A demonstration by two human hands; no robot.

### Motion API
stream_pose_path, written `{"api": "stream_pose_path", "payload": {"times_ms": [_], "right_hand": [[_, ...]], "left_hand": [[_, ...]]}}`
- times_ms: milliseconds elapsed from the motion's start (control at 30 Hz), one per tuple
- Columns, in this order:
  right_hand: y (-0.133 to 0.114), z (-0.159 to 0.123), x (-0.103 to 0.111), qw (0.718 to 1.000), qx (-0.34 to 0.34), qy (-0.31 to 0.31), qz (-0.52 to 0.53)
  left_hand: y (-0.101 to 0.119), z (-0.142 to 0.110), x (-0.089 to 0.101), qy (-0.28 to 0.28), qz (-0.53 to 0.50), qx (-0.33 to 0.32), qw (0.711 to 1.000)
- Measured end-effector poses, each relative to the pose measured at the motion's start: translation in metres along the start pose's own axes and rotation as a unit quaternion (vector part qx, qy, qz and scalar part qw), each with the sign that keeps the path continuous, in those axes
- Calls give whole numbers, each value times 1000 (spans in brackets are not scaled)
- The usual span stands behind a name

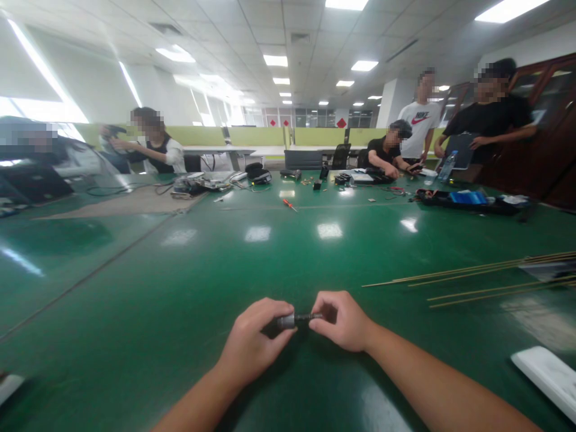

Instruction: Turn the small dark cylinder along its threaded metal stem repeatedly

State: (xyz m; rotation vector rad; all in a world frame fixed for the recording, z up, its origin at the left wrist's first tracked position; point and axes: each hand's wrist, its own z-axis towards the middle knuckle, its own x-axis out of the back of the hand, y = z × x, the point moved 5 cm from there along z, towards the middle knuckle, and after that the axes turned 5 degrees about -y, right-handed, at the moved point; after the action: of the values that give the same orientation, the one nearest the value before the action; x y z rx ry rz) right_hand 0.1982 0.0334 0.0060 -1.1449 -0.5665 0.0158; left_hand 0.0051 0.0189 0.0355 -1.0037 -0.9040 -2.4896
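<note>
Low over the green table (202, 270), my left hand (254, 336) is closed round a short grey cylinder (287, 321), gripped between thumb and fingers. A thin dark rod (303, 317), perhaps threaded, runs from the cylinder's right end. My right hand (344, 324) pinches the rod's far end between thumb and forefinger. Cylinder and rod lie level, in one line from left to right. Whether they are joined or only touching I cannot tell. The cylinder's left part is hidden by my left hand.
Thin brass-coloured rods (477, 271) lie at the right, with a white power strip (546, 381) nearer me. An orange screwdriver (288, 204) rests further back. A black tray (472, 203), a bottle (449, 165) and several small parts line the far side, where other people sit and stand.
</note>
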Motion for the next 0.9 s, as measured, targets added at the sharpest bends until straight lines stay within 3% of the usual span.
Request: {"api": "stream_pose_path", "payload": {"times_ms": [900], "right_hand": [[-2, 0, 2, 1000, 6, 6, -6]], "left_hand": [[-1, -1, 4, 12, 7, 2, 1000]]}}
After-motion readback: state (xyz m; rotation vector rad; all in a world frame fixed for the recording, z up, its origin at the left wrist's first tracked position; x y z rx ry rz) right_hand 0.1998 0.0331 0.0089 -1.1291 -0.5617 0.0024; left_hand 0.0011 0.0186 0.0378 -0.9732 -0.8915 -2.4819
